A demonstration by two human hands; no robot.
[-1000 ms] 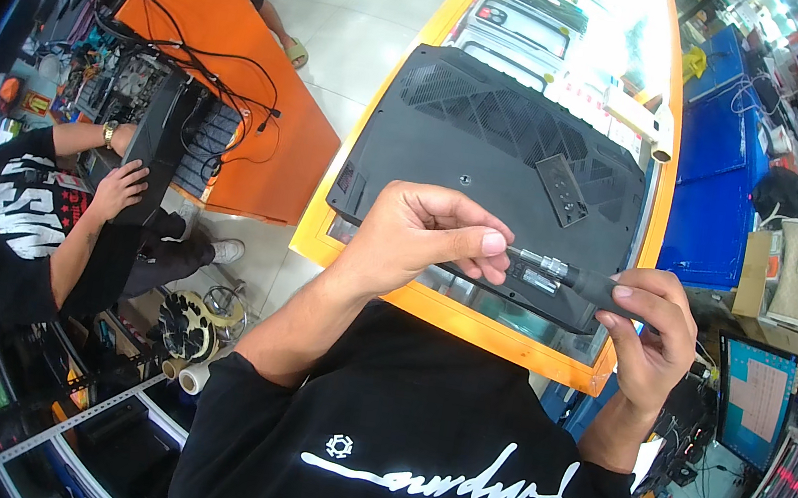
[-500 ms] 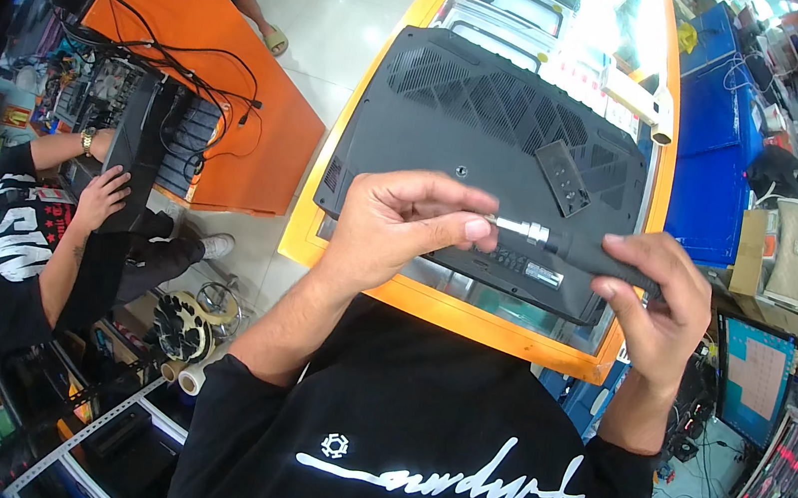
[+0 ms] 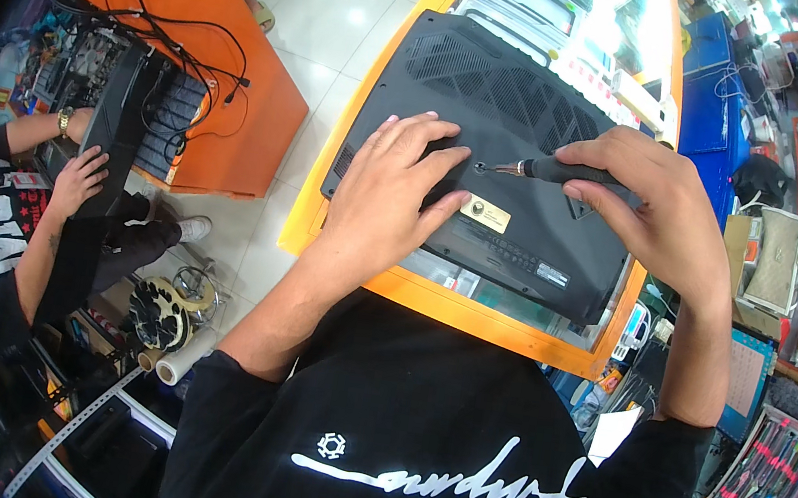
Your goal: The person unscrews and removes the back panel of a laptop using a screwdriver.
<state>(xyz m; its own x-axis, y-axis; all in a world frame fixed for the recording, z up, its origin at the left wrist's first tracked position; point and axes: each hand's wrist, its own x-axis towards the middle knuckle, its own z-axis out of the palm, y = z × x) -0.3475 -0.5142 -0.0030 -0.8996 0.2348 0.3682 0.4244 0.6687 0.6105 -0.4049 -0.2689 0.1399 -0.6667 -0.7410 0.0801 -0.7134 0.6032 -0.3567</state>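
Observation:
A black laptop [image 3: 412, 150] lies upside down, its vented underside facing up, on a glass counter. My left hand [image 3: 394, 173] rests flat on the casing with its fingers spread, holding nothing. Beside its thumb is a small pale yellow plate or label [image 3: 486, 215] with a round mark. My right hand [image 3: 643, 196] is closed around the dark handle of a screwdriver [image 3: 542, 170]. The tool is tilted low, and its tip meets or nearly meets a round screw hole [image 3: 480, 169] near the laptop's middle. A dark rectangular piece [image 3: 576, 208] is mostly hidden behind my right hand.
Yellow-orange edging [image 3: 500, 325] frames the counter. Boxed phone cases [image 3: 516, 8] sit beyond the laptop, with a white device [image 3: 637, 99] at its far right. At left, a person's hand [image 3: 83, 179] rests on a dark computer case near an orange cabinet [image 3: 236, 107] with black cables.
My left hand has left the screwdriver's tip and spread onto the laptop. With my right hand, the screwdriver has swung up and left to the screw hole. The pale plate has come into view.

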